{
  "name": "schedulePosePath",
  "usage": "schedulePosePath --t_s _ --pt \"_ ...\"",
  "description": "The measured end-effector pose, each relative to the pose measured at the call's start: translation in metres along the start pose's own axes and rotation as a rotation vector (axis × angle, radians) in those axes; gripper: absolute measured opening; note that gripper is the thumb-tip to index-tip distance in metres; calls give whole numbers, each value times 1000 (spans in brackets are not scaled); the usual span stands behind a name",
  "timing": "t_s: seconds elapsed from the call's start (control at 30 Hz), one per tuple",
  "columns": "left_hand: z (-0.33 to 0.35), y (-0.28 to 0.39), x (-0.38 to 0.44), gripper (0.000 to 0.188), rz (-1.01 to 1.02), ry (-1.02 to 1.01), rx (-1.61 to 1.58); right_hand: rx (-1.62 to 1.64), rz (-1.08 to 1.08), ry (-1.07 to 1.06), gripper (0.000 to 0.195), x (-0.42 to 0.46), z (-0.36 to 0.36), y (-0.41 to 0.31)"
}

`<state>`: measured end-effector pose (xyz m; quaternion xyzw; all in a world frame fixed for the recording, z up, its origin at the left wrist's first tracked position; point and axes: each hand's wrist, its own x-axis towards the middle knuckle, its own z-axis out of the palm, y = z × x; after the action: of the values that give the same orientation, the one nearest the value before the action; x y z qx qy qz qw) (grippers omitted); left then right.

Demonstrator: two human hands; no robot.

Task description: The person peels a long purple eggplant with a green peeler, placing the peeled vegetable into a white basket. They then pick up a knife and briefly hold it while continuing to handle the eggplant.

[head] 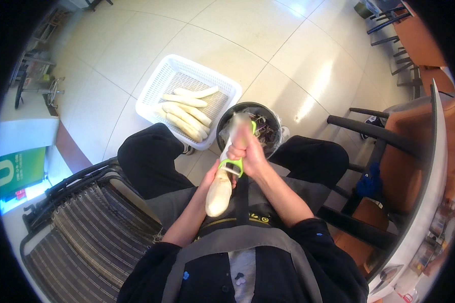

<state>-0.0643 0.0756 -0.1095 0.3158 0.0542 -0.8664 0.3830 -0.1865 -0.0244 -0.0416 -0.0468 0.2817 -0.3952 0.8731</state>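
Note:
A pale peeled eggplant (218, 194) lies lengthwise before my body, its rounded end towards me. My left hand (213, 175) grips it from beneath and the side. In my right hand (247, 151) is a green-handled peeler (235, 165), its blade lying across the eggplant; that hand's far part is blurred. Beneath the hands, a dark round bin (220, 132) with a clear plastic liner holds dark purple peelings (263, 127). Several peeled eggplants (185, 115) rest in a white plastic basket (146, 99) on the floor, left of the bin.
A striped folding chair (91, 235) stands at the left. Along the right are brown chairs with dark legs (379, 132) and the pale edge of a table (421, 197). A green sign (22, 166) bearing writing is at the far left. My knees flank the bin.

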Motion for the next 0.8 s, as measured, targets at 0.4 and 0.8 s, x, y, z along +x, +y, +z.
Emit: schedulePosePath --t_s 0.4,0.8 --pt "69 11 -37 49 -24 295 148 -106 -158 441 38 74 -73 -25" --pt "6 4 -18 47 -53 178 26 -1343 -260 551 35 88 -143 -44"
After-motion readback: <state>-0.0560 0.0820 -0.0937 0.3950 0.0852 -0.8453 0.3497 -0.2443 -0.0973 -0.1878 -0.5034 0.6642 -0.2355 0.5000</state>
